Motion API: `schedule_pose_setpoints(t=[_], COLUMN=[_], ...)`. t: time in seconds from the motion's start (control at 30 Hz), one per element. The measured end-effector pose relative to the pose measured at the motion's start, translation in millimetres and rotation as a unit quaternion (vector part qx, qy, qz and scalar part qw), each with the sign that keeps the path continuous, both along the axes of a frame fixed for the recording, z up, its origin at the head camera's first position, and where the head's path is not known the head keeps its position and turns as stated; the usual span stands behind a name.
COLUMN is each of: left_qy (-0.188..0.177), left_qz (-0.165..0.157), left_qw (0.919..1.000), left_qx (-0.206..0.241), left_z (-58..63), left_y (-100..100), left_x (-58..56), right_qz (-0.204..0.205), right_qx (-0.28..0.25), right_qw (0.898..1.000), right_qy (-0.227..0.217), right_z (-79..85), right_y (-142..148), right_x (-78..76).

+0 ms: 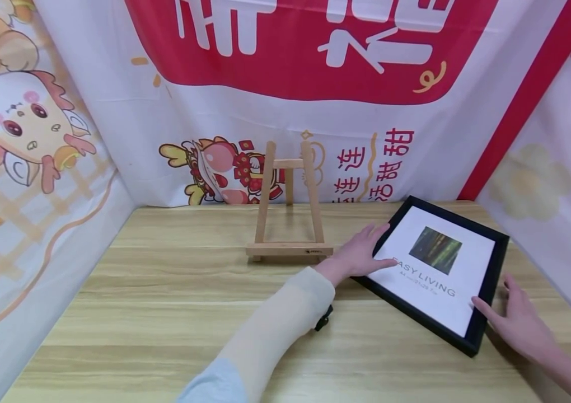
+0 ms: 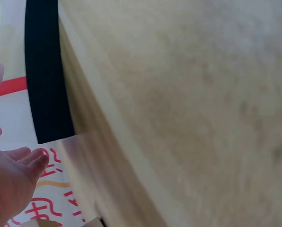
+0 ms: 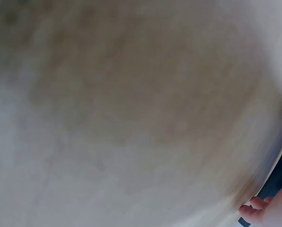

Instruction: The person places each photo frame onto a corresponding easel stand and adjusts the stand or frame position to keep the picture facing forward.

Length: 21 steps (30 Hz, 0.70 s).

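A black picture frame (image 1: 434,277) lies face up on the wooden table at the right, turned at an angle. Its white insert carries a small dark picture and the words "EASY LIVING". My left hand (image 1: 356,252) is at the frame's left edge, fingers spread and thumb reaching over the white insert. On the opposite side, my right hand (image 1: 519,327) has its thumb at the right border and its fingers along the outer side. In the left wrist view the left hand (image 2: 13,182) looks loosely extended beside the black border (image 2: 48,71). The right wrist view shows only fingertips (image 3: 254,210) by the border.
A small wooden easel (image 1: 290,249) stands at the table's back middle, left of the frame. Printed cloth (image 1: 285,112) hangs behind the table and along both sides. A small black object (image 1: 323,319) shows beside the left forearm.
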<state>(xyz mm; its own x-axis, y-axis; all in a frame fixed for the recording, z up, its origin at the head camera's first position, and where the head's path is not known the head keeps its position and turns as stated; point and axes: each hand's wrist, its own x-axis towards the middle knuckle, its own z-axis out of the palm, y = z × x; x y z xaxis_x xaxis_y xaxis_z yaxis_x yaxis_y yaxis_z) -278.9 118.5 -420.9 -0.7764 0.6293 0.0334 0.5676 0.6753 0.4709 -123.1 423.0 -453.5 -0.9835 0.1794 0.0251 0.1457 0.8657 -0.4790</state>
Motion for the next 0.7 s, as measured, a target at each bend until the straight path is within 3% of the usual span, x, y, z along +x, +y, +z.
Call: schedule_pose_setpoints(t=[0.2,0.4,0.7], left_qy=[-0.029,-0.048,-0.072], left_qz=[-0.006,-0.013,-0.012], left_qw=[0.9985,0.9974,0.9956], left_qx=[0.046,0.052,0.059], left_z=[-9.7,-16.8,-11.8], left_y=[2.6,1.5,2.3], left_x=[-7.3,-12.6,-4.5], right_qz=[0.002,0.01,-0.003], right_qx=[-0.031,-0.059,-0.093], right_qw=[0.999,0.997,0.996], right_qy=[0.03,0.052,0.019], right_z=[-3.5,-4.7,-4.3], right_y=[-2.3,-6.0,-4.2], right_x=[0.1,-1.5,-1.2])
